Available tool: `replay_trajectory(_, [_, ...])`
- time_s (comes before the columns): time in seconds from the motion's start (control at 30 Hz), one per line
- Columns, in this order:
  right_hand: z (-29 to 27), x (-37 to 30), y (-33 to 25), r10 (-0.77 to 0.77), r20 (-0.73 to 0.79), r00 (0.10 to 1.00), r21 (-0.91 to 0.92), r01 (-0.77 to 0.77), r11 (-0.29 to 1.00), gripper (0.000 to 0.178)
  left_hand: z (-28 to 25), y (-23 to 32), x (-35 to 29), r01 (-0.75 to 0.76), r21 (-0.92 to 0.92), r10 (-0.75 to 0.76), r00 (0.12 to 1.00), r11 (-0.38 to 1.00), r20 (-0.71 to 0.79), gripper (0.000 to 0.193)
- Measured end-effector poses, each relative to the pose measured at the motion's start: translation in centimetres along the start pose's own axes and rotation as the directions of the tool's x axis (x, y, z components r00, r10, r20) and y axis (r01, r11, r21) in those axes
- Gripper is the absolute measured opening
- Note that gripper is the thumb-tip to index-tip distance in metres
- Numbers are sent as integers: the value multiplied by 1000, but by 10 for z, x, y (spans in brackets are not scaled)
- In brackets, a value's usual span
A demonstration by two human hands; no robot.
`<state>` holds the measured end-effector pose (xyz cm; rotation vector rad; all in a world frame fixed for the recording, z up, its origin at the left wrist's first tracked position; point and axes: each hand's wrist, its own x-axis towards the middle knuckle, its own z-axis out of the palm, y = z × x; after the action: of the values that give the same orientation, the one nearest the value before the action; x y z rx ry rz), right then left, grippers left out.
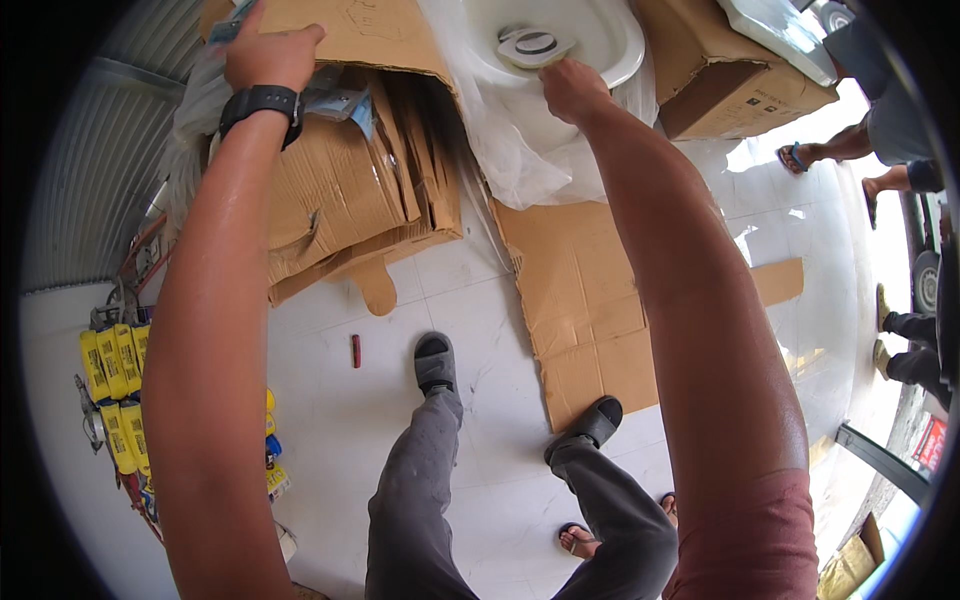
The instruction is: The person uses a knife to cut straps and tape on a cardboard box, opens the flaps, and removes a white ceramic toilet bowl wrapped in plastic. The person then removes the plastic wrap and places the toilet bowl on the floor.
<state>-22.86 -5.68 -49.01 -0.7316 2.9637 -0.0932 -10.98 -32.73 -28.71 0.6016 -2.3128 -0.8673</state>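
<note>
My right hand (575,90) is closed at the near rim of a white ceramic toilet bowl (628,50). Its fingers meet the edge of a flat white piece with a dark oval ring (530,45) inside the bowl; what they grip is hidden. Clear plastic wrap (510,150) hangs around the bowl. At the upper left, my left hand (270,58), below a black wristwatch (262,108), reaches over a brown cardboard box (375,35). Its thumb sticks out sideways, and its fingers reach up beside a bluish packet (230,25), apparently without gripping it.
Folded cardboard (335,190) leans under the box, and a flat sheet (575,300) covers the floor tiles. A red stick-like item (356,351) lies nearby. Yellow packs (115,365) hang at left. Another carton (740,90) stands at right, near other people's feet (795,157).
</note>
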Motion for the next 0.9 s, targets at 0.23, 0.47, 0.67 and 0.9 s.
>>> replay_trajectory(0.23, [-2, -51, -6, -22, 91, 996, 42, 19, 999, 23, -3, -55, -3, -53, 395, 90, 993, 917, -76, 78])
replay_trajectory(0.47, [-1, -78, -2, -61, 48, 997, -5, 62, 998, 21, -23, -55, -42, -118, -54, 107, 979, 992, -173, 86])
replay_trajectory(0.67, [6, -84, 6, -125, -60, 990, 22, 126, 992, 14, -2, -49, -124, 360, -671, -351, 923, 649, 156, 49])
replay_trajectory(0.9, [8, -76, 6, -119, -10, 993, -22, 119, 993, 15, 120, -116, -252, 627, -231, -341, 653, 744, 676, 23])
